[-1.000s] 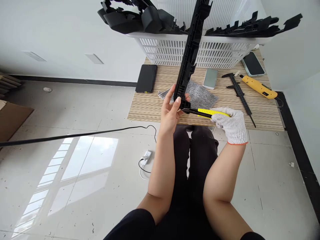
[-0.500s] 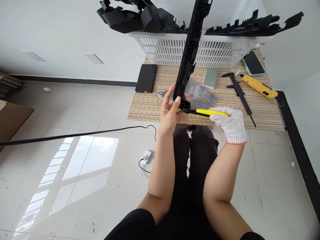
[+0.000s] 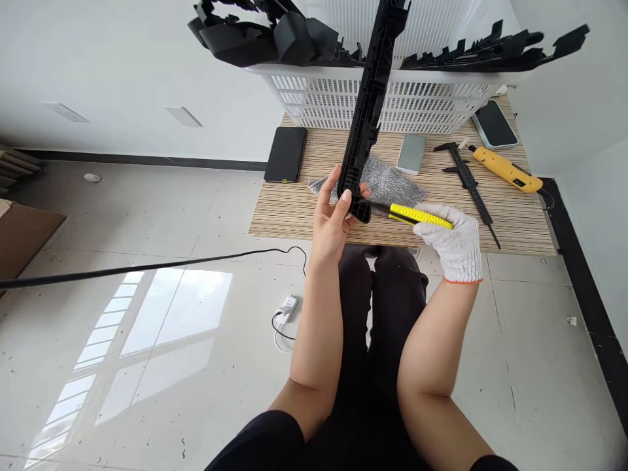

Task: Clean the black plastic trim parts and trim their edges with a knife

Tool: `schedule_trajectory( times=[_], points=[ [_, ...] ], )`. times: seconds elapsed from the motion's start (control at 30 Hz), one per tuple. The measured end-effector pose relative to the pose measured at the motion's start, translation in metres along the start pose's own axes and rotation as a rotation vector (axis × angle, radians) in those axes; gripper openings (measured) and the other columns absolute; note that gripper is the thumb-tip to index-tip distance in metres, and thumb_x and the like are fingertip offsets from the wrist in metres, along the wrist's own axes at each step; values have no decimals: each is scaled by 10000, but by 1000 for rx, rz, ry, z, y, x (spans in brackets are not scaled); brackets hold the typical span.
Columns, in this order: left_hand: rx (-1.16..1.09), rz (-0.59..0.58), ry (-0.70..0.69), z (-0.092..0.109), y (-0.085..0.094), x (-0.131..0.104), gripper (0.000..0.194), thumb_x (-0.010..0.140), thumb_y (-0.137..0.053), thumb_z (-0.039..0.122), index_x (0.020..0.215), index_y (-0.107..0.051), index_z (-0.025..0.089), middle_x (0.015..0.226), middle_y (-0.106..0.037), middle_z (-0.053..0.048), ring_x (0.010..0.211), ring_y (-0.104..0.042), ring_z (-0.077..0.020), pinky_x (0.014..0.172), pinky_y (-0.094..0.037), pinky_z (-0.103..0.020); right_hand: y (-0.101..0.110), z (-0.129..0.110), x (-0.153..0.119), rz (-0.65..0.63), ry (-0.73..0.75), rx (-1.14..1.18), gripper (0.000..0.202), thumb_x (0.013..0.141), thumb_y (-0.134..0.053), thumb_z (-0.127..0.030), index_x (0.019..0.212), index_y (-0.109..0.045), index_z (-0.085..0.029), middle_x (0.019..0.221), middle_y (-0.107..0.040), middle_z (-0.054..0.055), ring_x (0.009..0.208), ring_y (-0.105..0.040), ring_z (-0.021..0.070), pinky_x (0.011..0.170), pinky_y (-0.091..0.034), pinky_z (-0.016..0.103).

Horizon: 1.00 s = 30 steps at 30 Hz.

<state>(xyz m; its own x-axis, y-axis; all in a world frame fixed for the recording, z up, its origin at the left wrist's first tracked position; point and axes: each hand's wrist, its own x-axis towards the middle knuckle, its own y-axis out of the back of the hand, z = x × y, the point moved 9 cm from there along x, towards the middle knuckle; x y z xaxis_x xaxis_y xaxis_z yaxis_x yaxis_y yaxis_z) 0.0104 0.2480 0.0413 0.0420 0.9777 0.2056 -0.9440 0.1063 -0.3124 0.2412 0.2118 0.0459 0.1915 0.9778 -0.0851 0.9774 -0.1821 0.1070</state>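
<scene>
As it leans up and away from the left hand [image 3: 331, 222], the long black part [image 3: 366, 121] shows bumps and notches, with a short bend at its bottom. Past both hands, a white basket [image 3: 441, 77] with holes holds more black parts [image 3: 235, 40]. The left hand, bare, pinches the long part's low end. The right hand [image 3: 449, 235], in a white glove [image 3: 464, 261], is wrapped around a yellow tool [image 3: 409, 213], its dark tip at the bend.
</scene>
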Motion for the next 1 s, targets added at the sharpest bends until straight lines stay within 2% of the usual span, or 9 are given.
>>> schedule_trajectory(
  times=[0.17,0.3,0.37,0.47,0.53,0.63,0.73,0.87,1.0],
  points=[
    [-2,-12,-8,0,-2,0,629,924,-546,584,1501,-354,419,1298,-665,-55,1345,-567,-283,1039,-544,-489,-6,2,0,-54,4,15,303,591,-838,-199,892,-813,-229,796,-721,9,570,-567,97,468,-459,230],
    [8,-4,-6,1,-2,0,637,921,-551,584,1502,-349,416,1298,-662,-60,1320,-589,-279,1038,-541,-485,8,1,-2,138,31,149,200,604,-815,-227,803,-800,-236,619,-655,-21,434,-456,73,382,-344,230],
    [11,-8,-2,1,-3,0,635,921,-543,594,1500,-347,423,1303,-658,-59,1328,-582,-282,1039,-538,-491,11,3,-2,169,9,214,207,586,-817,-239,792,-794,-244,620,-658,-20,421,-449,71,374,-335,229],
    [4,-11,3,1,-3,0,631,919,-544,599,1495,-350,432,1314,-652,-58,1349,-562,-288,1046,-530,-503,7,4,-1,75,-14,226,283,555,-848,-245,834,-798,-245,728,-704,-2,492,-525,86,420,-425,237],
    [-2,-3,-1,1,-2,0,629,920,-541,602,1494,-348,435,1320,-647,-58,1350,-559,-290,1046,-526,-512,1,2,-1,-15,4,161,355,543,-870,-227,891,-799,-243,893,-741,20,652,-635,130,527,-531,261],
    [0,-6,-6,0,-1,0,634,918,-534,613,1497,-341,442,1327,-643,-56,1352,-557,-292,1036,-533,-512,3,1,-1,0,24,109,388,553,-876,-209,931,-796,-242,999,-749,34,790,-686,171,610,-581,281],
    [1,-17,-5,0,-2,0,637,913,-545,610,1496,-349,442,1327,-644,-54,1362,-548,-292,1034,-538,-501,12,7,-2,113,-26,155,375,565,-865,-220,933,-793,-244,810,-731,10,602,-630,127,467,-493,240],
    [-1,-10,-7,0,-1,0,627,919,-547,594,1494,-361,427,1317,-651,-58,1355,-556,-287,1044,-531,-499,5,11,-1,57,-84,172,345,546,-863,-219,884,-793,-228,633,-654,-23,493,-564,96,412,-403,216],
    [-8,-6,-5,1,-1,0,609,929,-553,568,1489,-374,411,1310,-660,-60,1338,-573,-279,1037,-542,-487,7,5,-1,91,-23,223,317,594,-823,-224,910,-791,-239,552,-595,-44,429,-478,79,374,-318,217]
  ],
)
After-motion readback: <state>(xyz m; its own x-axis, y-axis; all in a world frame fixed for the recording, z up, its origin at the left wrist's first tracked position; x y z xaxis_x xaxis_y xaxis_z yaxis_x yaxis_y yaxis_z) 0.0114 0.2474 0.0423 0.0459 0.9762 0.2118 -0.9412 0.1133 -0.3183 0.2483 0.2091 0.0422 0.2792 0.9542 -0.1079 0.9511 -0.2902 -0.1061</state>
